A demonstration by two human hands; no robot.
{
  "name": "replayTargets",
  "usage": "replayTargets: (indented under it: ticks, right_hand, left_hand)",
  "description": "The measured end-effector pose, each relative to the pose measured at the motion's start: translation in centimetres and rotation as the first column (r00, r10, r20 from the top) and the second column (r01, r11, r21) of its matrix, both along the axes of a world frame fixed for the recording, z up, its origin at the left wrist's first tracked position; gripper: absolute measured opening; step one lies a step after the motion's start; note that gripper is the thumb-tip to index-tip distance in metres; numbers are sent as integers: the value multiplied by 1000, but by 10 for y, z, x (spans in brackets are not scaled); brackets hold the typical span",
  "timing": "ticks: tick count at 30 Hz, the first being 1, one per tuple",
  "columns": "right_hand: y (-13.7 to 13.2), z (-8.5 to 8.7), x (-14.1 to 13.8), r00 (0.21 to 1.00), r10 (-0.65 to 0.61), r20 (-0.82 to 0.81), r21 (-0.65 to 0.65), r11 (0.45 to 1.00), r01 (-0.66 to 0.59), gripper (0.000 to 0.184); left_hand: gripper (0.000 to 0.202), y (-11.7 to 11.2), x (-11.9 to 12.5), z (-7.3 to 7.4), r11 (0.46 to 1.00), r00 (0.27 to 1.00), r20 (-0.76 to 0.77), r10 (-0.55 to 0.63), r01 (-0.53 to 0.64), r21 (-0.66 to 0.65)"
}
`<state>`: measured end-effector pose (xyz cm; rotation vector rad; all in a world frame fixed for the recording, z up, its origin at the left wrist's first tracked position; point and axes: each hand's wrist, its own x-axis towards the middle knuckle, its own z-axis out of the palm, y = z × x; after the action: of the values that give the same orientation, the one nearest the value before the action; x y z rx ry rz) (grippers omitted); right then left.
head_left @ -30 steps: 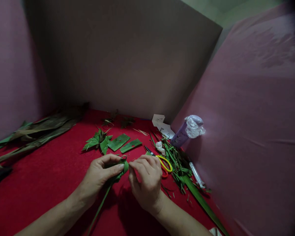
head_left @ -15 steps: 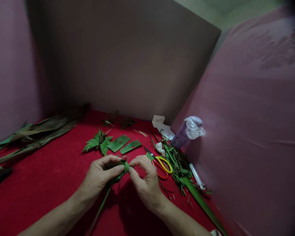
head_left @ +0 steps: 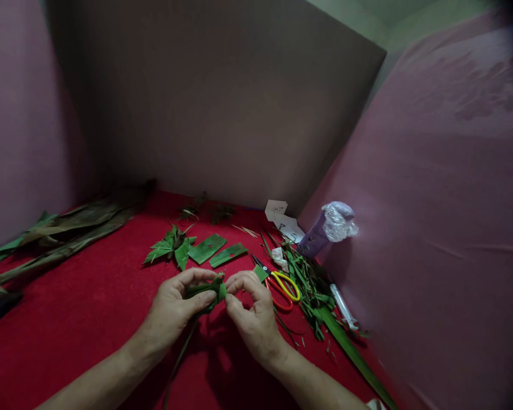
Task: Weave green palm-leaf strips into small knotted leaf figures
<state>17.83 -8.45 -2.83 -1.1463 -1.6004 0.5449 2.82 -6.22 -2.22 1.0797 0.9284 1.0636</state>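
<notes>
Both of my hands meet over a red cloth [head_left: 89,307]. My left hand [head_left: 175,310] is curled round a folded green leaf strip [head_left: 214,289], thumb and fingers closed on it. My right hand [head_left: 252,316] pinches the same leaf strip at its right end between thumb and forefinger. The strip's long stem [head_left: 177,364] trails down toward me between my wrists.
Just right of my hands lie scissors with yellow and red handles [head_left: 282,287]. Two flat cut leaf pieces [head_left: 216,250] and a folded leaf shape [head_left: 171,247] lie behind. Leaf trimmings [head_left: 312,285], a purple cup [head_left: 318,233], paper scraps [head_left: 282,219] and dried long leaves [head_left: 60,233] surround. Boards wall the space.
My right hand has slid slightly left and its fingers have closed tighter on the leaf strip's end; the strip looks more bunched. My left hand has barely moved.
</notes>
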Motion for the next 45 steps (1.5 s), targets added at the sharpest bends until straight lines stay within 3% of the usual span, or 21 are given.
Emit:
replayTargets:
  ticks: [23, 27, 30, 37, 45]
  right_hand:
    - [2, 2, 3, 995, 67, 71, 29, 997, -69, 14]
    - [3, 0, 4, 996, 51, 76, 8, 999, -51, 15]
    - [2, 1, 4, 996, 44, 74, -7, 999, -44, 16]
    - [3, 0, 4, 997, 32, 74, -33, 999, -29, 15]
    - [5, -2, 5, 999, 0, 33, -49, 999, 1, 16]
  left_hand:
    - [16, 3, -2, -1, 999, 998, 45, 45, -45, -5]
    - [26, 3, -2, 1, 999, 1000, 29, -2, 3, -46]
    - [20, 2, -1, 0, 996, 999, 22, -36, 38, -84]
    - [20, 3, 0, -5, 996, 992, 122, -15, 26, -88]
    - [23, 3, -2, -6, 986, 989, 50, -138, 142, -91]
